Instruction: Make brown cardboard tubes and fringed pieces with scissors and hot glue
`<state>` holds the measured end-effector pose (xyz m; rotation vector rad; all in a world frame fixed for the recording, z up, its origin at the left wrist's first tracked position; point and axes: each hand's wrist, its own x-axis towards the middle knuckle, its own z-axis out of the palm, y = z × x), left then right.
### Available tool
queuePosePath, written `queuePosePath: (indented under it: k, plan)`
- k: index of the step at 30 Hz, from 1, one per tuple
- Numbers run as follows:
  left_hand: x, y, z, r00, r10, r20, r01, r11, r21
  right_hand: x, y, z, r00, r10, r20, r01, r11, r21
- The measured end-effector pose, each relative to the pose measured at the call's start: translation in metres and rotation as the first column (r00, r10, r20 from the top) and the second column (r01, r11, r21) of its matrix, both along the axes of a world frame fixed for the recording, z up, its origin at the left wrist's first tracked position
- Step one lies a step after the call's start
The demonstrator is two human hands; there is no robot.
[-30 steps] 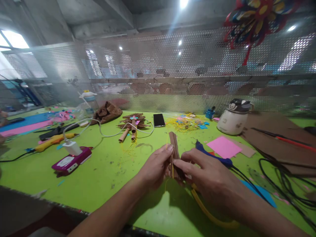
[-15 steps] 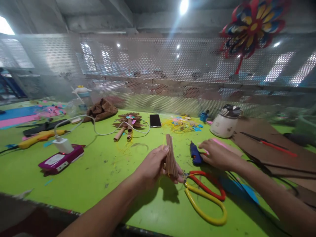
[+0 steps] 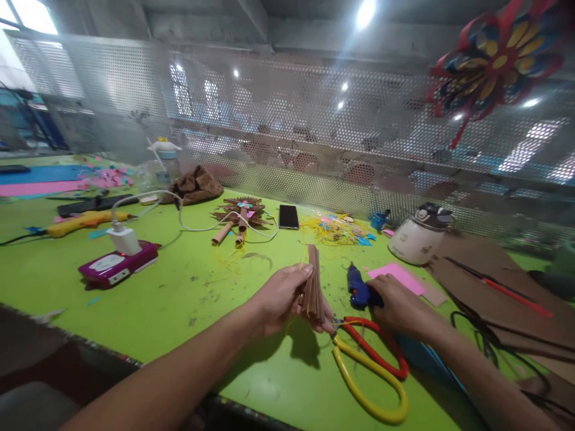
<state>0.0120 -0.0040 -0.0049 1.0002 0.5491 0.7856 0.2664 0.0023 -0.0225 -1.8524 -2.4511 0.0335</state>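
A bundle of pleated brown paper stands upright, pinched in my left hand, with thin yellow thread hanging around it. My right hand is wrapped round the handle of a blue glue gun, whose nozzle points away from me over the table. Scissors with one red and one yellow handle lie just under and right of my left hand; their blades are partly hidden by its fingers. Pink paper lies just beyond my right hand.
Behind are a phone, a brown paper craft piece and tangled yellow threads. A white jug and brown sheets stand right. A purple power strip and yellow glue gun lie left.
My right hand has closed round the blue glue gun's handle and shifted slightly down. My left hand still holds the pleated paper. The view has turned a little.
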Motion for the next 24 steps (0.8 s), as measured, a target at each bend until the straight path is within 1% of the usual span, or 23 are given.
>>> queuePosePath:
  k: [2, 3, 6, 7, 8, 9, 10, 11, 12, 14, 15, 18, 21, 24]
  plan:
    - [0.0, 0.001, -0.001, 1.0, 0.001, 0.011, 0.0, 1.0, -0.007, 0.004, 0.0, 0.002, 0.999, 0.008, -0.034, -0.007, 1.0, 0.031]
    - [0.0, 0.002, -0.002, 1.0, 0.002, 0.015, -0.002, 1.0, -0.011, 0.006, 0.0, 0.005, 0.998, 0.004, -0.068, -0.001, 0.999, 0.055]
    - [-0.001, 0.004, -0.004, 1.0, 0.004, 0.02, -0.003, 1.0, -0.018, 0.016, -0.008, 0.026, 0.964, -0.031, -0.264, 0.067, 0.989, 0.13]
    - [-0.001, 0.004, -0.004, 1.0, -0.001, 0.017, 0.002, 1.0, -0.023, 0.019, -0.012, 0.034, 0.929, -0.046, -0.367, 0.097, 0.988, 0.122]
    - [-0.001, 0.005, -0.004, 1.0, -0.009, 0.012, 0.009, 1.0, -0.03, 0.02, -0.018, 0.042, 0.878, -0.058, -0.474, 0.109, 0.991, 0.079]
    - [-0.001, 0.005, -0.004, 1.0, -0.02, 0.004, 0.02, 0.999, -0.037, 0.021, -0.025, 0.049, 0.808, -0.077, -0.584, 0.105, 0.994, 0.014]
    - [-0.001, 0.005, -0.004, 0.999, -0.033, -0.005, 0.032, 0.998, -0.045, 0.02, -0.032, 0.055, 0.738, -0.09, -0.668, 0.077, 0.996, -0.049]
    - [-0.001, 0.006, -0.004, 0.999, -0.046, -0.014, 0.045, 0.998, -0.052, 0.019, -0.038, 0.06, 0.696, -0.083, -0.713, 0.04, 0.996, -0.078]
    - [-0.001, 0.006, -0.004, 0.998, -0.059, -0.02, 0.058, 0.997, -0.058, 0.016, -0.044, 0.062, 0.679, -0.063, -0.731, -0.013, 0.995, -0.097]
    - [-0.001, 0.007, -0.005, 0.996, -0.083, -0.026, 0.081, 0.995, -0.064, 0.009, -0.053, 0.064, 0.683, -0.009, -0.73, -0.099, 0.99, -0.104]
    - [-0.001, 0.007, -0.006, 0.995, -0.092, -0.026, 0.09, 0.994, -0.065, 0.005, -0.056, 0.063, 0.687, 0.018, -0.726, -0.122, 0.988, -0.091]
    - [0.0, 0.008, -0.01, 0.995, -0.099, -0.03, 0.097, 0.994, -0.058, -0.005, -0.058, 0.06, 0.691, 0.064, -0.72, -0.145, 0.988, -0.051]
    - [0.0, 0.009, -0.013, 0.993, -0.113, -0.044, 0.111, 0.992, -0.053, -0.009, -0.058, 0.06, 0.701, 0.078, -0.709, -0.186, 0.979, -0.077]
    - [0.001, 0.008, -0.012, 0.992, -0.115, -0.053, 0.112, 0.992, -0.061, -0.009, -0.058, 0.06, 0.709, 0.086, -0.7, -0.208, 0.974, -0.091]
